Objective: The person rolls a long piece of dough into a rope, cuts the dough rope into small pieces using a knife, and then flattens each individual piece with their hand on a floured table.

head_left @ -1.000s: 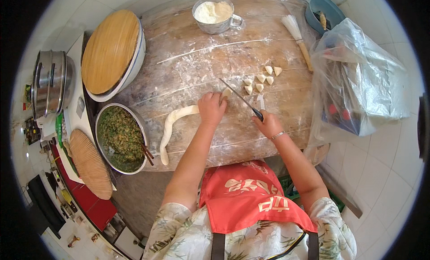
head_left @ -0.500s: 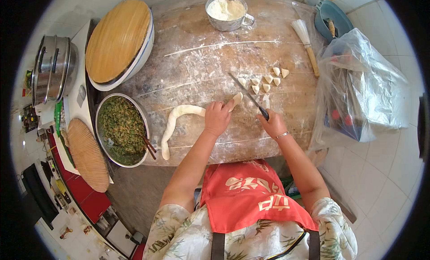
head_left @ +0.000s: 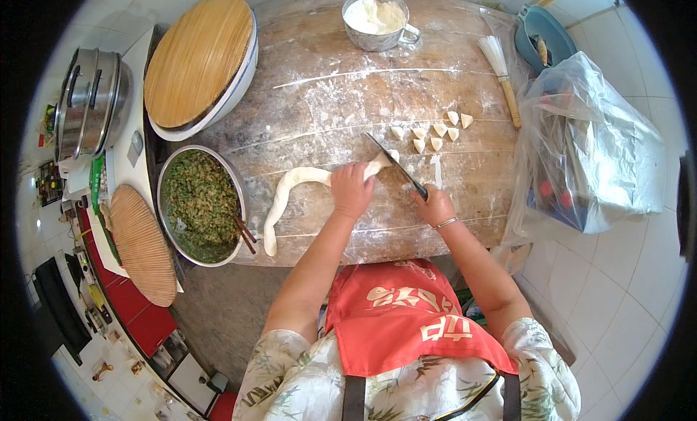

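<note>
A long white dough rope (head_left: 276,203) curves over the floured wooden board, its near end pointing toward me. My left hand (head_left: 352,189) is closed around the rope close to its right end. In my right hand (head_left: 436,207) is a knife (head_left: 404,168), held by its black handle. The blade slants across the dough just right of my left fingers, with a small end portion of dough (head_left: 394,155) on its far side. Whether the blade has gone right through cannot be seen. Several small cut dough pieces (head_left: 436,143) lie beyond the knife, to the right.
A metal bowl of green filling (head_left: 200,203) with chopsticks (head_left: 245,231) stands left. Behind it, a wooden lid (head_left: 196,62) covers a large basin. A cup of flour (head_left: 375,18) is at the far edge. A brush (head_left: 501,80) and a plastic-covered box (head_left: 581,152) are on the right.
The knife has moved left and toward me, from beside the dough's end to across it. My right hand has come nearer to my left hand, which still holds the rope.
</note>
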Demonstrator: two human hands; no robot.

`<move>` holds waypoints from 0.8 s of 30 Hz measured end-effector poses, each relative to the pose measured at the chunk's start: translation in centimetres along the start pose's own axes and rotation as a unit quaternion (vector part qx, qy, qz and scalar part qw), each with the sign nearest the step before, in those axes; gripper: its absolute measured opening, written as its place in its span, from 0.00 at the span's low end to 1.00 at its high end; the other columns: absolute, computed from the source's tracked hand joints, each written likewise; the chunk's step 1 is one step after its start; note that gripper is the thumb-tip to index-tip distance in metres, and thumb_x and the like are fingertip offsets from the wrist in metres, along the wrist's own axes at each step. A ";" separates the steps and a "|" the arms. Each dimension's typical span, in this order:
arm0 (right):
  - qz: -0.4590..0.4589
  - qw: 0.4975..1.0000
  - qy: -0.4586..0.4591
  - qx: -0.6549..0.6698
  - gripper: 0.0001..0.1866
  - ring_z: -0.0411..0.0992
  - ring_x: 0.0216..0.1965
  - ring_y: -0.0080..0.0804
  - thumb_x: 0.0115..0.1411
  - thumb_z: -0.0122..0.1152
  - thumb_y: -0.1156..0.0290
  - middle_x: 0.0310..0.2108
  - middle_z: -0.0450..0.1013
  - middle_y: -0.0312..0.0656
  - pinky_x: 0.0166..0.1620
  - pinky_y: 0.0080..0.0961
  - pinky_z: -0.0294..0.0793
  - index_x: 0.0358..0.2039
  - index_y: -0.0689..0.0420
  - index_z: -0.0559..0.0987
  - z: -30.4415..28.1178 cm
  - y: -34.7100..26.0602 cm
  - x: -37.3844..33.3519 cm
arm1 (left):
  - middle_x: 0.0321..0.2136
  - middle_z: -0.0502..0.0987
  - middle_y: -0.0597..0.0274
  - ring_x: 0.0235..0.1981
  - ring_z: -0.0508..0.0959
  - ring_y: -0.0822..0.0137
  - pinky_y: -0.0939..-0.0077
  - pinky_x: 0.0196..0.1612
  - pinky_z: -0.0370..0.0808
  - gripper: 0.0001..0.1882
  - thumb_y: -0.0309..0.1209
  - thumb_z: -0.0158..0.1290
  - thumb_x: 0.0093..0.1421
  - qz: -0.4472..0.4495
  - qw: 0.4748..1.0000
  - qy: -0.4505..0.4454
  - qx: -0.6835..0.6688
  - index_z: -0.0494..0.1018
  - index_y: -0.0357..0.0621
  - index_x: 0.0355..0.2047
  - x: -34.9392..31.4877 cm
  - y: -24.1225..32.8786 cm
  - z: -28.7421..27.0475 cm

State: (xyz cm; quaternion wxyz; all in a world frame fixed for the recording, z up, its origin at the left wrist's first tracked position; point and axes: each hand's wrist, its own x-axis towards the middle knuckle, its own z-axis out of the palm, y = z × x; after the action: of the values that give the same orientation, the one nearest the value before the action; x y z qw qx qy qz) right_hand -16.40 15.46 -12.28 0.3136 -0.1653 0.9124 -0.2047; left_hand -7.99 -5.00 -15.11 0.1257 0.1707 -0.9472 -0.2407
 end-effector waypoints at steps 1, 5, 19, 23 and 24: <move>0.002 1.000 -0.013 0.012 0.19 0.74 0.30 0.58 0.58 0.58 0.54 0.25 0.74 0.58 0.34 0.47 0.72 0.27 0.60 0.74 -0.6 -0.1 0.0 | 0.34 0.73 0.58 0.38 0.73 0.55 0.61 0.39 0.69 0.16 0.33 0.59 0.48 -0.017 1.000 0.012 -0.002 0.74 0.46 0.38 0.2 -0.3 -0.1; -0.009 0.999 -0.014 0.048 0.20 0.73 0.31 0.58 0.56 0.60 0.54 0.25 0.73 0.59 0.33 0.47 0.71 0.26 0.61 0.74 -2.2 -0.7 0.0 | 0.33 0.74 0.56 0.36 0.74 0.53 0.58 0.40 0.70 0.14 0.35 0.59 0.50 -0.043 0.999 0.008 -0.014 0.75 0.45 0.36 1.5 -1.1 -0.3; -0.033 0.998 -0.053 0.010 0.19 0.74 0.34 0.57 0.57 0.59 0.56 0.30 0.75 0.57 0.38 0.46 0.73 0.32 0.62 0.76 0.5 -4.6 4.1 | 0.36 0.74 0.58 0.42 0.72 0.58 0.58 0.50 0.61 0.24 0.38 0.59 0.48 -0.003 0.997 -0.061 0.051 0.73 0.46 0.46 -0.4 -2.0 -3.2; 0.004 0.994 -0.008 0.109 0.20 0.73 0.30 0.56 0.56 0.60 0.56 0.26 0.73 0.59 0.33 0.45 0.71 0.28 0.64 0.76 -0.5 -3.1 3.3 | 0.35 0.72 0.60 0.41 0.71 0.60 0.60 0.49 0.61 0.25 0.35 0.59 0.47 0.014 0.997 -0.060 0.038 0.72 0.50 0.49 -1.5 -2.9 -3.1; -0.006 0.995 0.015 0.097 0.20 0.73 0.28 0.57 0.56 0.61 0.56 0.23 0.72 0.59 0.31 0.44 0.70 0.26 0.64 0.75 -1.0 -3.3 2.6 | 0.35 0.72 0.61 0.40 0.71 0.60 0.61 0.48 0.61 0.25 0.35 0.58 0.47 0.016 0.997 -0.059 0.037 0.72 0.52 0.49 -1.6 -2.9 -3.1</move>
State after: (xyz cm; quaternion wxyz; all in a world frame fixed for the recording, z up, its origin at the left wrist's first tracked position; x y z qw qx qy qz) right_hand -18.40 11.75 -11.34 0.3130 -0.1365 0.8920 -0.2961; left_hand -4.74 -8.04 -14.15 0.0672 0.1453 -0.9638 -0.2133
